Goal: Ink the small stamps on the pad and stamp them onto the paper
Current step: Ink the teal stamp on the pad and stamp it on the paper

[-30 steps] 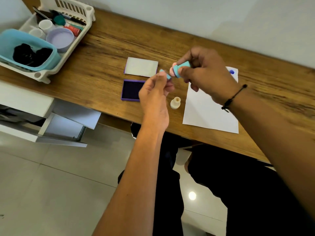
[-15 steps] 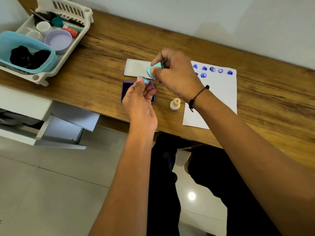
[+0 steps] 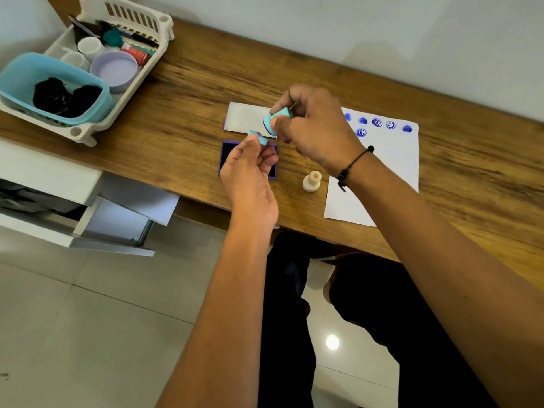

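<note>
My right hand (image 3: 315,131) pinches a small teal stamp (image 3: 275,119), tilted on its side above the ink pad's open lid (image 3: 244,120). My left hand (image 3: 248,172) holds the stamp's teal cap (image 3: 258,137) in its fingertips, over the purple ink pad (image 3: 226,157), which it partly covers. A cream stamp (image 3: 312,181) stands upright on the desk between the pad and the white paper (image 3: 388,169). The paper carries several blue prints (image 3: 376,122) along its far edge.
A white basket (image 3: 129,72) at the desk's far left holds a teal tub (image 3: 26,75), a lilac lid and small jars. The wooden desk (image 3: 471,160) ends at a wall behind. An open white drawer unit (image 3: 88,213) sits below left.
Both hands moved left from over the paper to above the ink pad and its lid, uncovering the blue prints. Cap and stamp remain apart.
</note>
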Demonstrator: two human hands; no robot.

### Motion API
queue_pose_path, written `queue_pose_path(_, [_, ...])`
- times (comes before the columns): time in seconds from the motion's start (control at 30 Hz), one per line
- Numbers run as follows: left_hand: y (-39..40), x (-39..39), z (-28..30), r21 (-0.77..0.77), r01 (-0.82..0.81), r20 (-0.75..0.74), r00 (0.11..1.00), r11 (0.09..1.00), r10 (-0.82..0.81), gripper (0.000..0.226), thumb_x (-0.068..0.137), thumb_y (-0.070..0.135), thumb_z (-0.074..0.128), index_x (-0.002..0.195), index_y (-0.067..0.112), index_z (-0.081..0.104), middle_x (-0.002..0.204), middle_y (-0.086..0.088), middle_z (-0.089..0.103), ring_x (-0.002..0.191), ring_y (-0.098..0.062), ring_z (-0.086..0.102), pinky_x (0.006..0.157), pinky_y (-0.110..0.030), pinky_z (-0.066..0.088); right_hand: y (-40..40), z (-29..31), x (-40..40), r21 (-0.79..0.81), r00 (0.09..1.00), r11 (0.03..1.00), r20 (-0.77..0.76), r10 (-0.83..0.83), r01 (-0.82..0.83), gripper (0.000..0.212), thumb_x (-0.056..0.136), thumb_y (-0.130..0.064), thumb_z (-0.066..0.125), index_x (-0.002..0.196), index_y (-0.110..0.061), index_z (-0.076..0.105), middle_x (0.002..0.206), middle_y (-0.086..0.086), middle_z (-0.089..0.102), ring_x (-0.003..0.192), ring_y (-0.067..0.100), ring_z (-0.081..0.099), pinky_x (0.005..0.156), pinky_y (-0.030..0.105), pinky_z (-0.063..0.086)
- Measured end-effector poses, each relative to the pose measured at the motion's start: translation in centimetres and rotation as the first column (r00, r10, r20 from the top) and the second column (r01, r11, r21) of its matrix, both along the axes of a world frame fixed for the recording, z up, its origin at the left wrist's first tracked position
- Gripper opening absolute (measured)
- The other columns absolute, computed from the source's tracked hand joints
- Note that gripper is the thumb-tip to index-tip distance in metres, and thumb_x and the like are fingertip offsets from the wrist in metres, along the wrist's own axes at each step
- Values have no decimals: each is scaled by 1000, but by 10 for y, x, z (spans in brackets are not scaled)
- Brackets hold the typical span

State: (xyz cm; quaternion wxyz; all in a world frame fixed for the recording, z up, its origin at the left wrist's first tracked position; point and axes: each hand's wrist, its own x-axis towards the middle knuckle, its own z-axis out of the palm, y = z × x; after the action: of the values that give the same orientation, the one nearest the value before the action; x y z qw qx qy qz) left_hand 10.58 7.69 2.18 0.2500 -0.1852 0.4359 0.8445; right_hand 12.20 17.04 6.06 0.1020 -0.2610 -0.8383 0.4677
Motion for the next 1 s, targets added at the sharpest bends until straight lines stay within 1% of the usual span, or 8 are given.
queue_pose_path(0.1, [-3, -1, 0, -50, 13, -18, 1000, 999, -14, 14, 87, 12, 57, 94, 2, 61, 70, -5, 63, 60, -10, 60, 59, -17, 53, 0, -2, -2, 14, 1000, 1000, -5, 9, -9, 8, 81, -15, 63, 89, -12, 65, 89, 0, 64, 78, 12, 58, 53, 18, 42])
queue_pose_path(0.2, [-13, -12, -3, -191, -72, -40, 997, 979, 66, 8, 87, 14, 58, 85, 7, 62, 70, -3, 61, 61, -9, 58, 59, -16, 52, -5, -13, -5, 135, 997, 989, 61, 51, -59, 11, 81, -14, 62, 91, -13, 65, 89, -2, 61, 84, 12, 55, 64, 21, 45])
queue_pose_path(0.33, [-29, -25, -11, -358, -124, -89, 991, 925, 99, 10, 88, 18, 56, 79, 12, 58, 71, -2, 59, 66, -10, 55, 58, -16, 49, -21, -39, -13, 377, 919, 855, 308, 247, -356, 17, 84, -10, 53, 100, -8, 58, 96, 15, 66, 87, 29, 60, 65, 37, 51])
queue_pose_path(0.43, [-31, -25, -15, -372, -103, -3, 994, 923, 109, 12, 87, 19, 56, 78, 12, 58, 69, -2, 59, 61, -9, 55, 52, -16, 48, -28, -52, -20, 472, 882, 760, 375, 285, -446, 18, 87, -11, 51, 104, -5, 51, 100, 21, 64, 86, 36, 59, 59, 35, 40])
queue_pose_path(0.53, [-32, -21, -17, -368, -52, 206, 969, 928, 135, 12, 86, 19, 56, 87, 8, 61, 72, -4, 61, 61, -9, 59, 53, -16, 51, -30, -60, -23, 535, 874, 699, 380, 303, -475, 25, 86, -10, 52, 110, -5, 49, 103, 20, 64, 88, 35, 59, 58, 34, 36])
queue_pose_path(0.63, [-31, -17, -15, -359, -48, 295, 942, 932, 162, 22, 86, 18, 57, 101, 2, 60, 77, -7, 61, 67, -12, 61, 63, -20, 54, -27, -62, -25, 562, 858, 652, 393, 331, -509, 26, 86, -12, 52, 111, -6, 47, 100, 19, 64, 85, 35, 58, 56, 32, 32])
queue_pose_path(0.87, [-28, -17, -8, -335, -87, 300, 934, 938, 193, 20, 86, 15, 56, 97, -1, 59, 76, -9, 60, 66, -14, 61, 70, -23, 56, -22, -53, -30, 549, 810, 602, 470, 351, -580, 22, 82, -17, 51, 104, -15, 51, 95, 16, 65, 79, 32, 55, 45, 24, 16])
queue_pose_path(1.0, [-14, -4, -3, -346, -104, 221, 957, 932, 189, 10, 87, 14, 54, 83, 6, 58, 72, -4, 57, 65, -10, 58, 62, -18, 52, -17, -40, -29, 504, 793, 628, 499, 349, -593, 22, 84, -19, 51, 106, -14, 53, 101, 15, 64, 89, 32, 58, 48, 27, 26])
